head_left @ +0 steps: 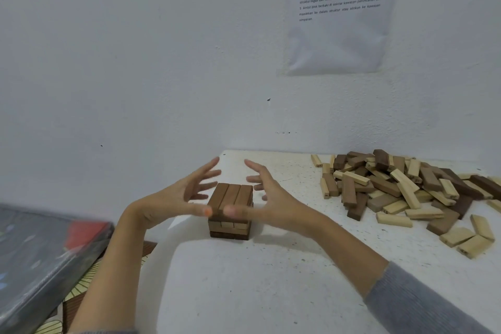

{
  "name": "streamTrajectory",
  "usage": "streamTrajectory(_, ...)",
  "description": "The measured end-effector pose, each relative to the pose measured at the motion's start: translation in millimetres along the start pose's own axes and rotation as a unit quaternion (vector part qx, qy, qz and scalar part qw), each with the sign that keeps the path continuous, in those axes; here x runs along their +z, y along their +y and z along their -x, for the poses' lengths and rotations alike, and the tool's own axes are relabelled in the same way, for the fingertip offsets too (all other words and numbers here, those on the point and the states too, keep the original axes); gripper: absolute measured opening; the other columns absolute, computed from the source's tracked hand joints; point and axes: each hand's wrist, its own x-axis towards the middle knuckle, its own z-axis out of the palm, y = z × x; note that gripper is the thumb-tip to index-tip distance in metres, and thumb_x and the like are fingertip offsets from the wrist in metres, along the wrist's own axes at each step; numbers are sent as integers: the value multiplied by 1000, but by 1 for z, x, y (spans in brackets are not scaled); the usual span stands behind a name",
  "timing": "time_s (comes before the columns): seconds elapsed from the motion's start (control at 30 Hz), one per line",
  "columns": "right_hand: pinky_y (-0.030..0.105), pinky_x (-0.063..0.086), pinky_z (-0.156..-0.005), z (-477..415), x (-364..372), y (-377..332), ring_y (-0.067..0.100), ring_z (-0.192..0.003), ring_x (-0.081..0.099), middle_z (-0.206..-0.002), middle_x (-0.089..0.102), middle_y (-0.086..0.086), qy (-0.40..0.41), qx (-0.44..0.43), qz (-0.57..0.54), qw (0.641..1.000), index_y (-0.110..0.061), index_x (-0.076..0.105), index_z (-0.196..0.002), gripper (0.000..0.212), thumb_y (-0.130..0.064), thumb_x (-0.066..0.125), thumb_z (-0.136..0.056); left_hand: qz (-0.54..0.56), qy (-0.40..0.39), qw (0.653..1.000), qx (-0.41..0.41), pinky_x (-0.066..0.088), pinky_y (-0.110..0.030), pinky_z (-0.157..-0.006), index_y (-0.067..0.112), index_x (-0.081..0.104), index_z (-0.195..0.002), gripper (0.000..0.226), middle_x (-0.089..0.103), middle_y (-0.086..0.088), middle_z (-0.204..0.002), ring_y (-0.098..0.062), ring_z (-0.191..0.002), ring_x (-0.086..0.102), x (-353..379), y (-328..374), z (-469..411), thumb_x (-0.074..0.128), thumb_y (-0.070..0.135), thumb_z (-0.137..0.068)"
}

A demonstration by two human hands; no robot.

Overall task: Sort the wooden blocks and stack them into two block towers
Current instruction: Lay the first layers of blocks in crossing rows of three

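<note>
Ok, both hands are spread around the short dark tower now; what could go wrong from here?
1. The left hand and right hand flank the dark block tower with thumbs near its front edge; an uneven squeeze could skew the layers.
2. The tower stands near the table's left edge, so a nudge might send blocks off.
3. The loose pile mixes light and dark blocks, so a mis-sort is possible.

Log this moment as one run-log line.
left hand: open beside tower | right hand: open beside tower | tower: dark blocks, short | pile: unsorted, right | second tower: not started
</note>
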Motion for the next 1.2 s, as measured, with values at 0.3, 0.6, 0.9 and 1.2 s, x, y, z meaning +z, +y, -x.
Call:
streamTrajectory(0.3, 41, 14, -116, 7, 25, -3, 15, -147, 20, -161, 18, -6, 173, 107, -265, 943, -32, 17, -154, 57, -52, 27, -102, 292, 339, 893, -48, 31, -36, -114, 13, 40, -144, 58, 48, -3, -144, -15, -131, 45, 46, 18, -5, 28, 49, -100)
streamTrajectory(0.6, 44, 22, -118, -18, 85, 6, 14, -141, 32, -156, 31, -6, 211, 141, -333, 908, -35, 26, -152, 122, -99, 21, -48, 316, 317, 883, -138, 5, -43, -120, 27, 35, -148, 70, 31, 8, -155, -14, -144, 26, 74, 19, -4, 18, 68, -93)
streamTrajectory(0.9, 43, 32, -114, -21, 92, 8, 16, -134, 44, -150, 42, -5, 222, 132, -358, 897, -35, 32, -149, 113, -95, 27, -53, 339, 294, 885, -128, 33, -32, -106, 31, 46, -140, 61, 56, 2, -135, -15, -120, 53, 87, 30, -3, 30, 66, -92)
streamTrajectory(1.2, 44, 33, -114, -25, 94, 11, 16, -135, 43, -150, 41, -6, 221, 126, -370, 893, -36, 32, -149, 113, -96, 28, -53, 349, 301, 878, -130, 37, -43, -109, 35, 58, -124, 49, 65, 1, -122, -19, -113, 61, 88, 28, -2, 41, 64, -89)
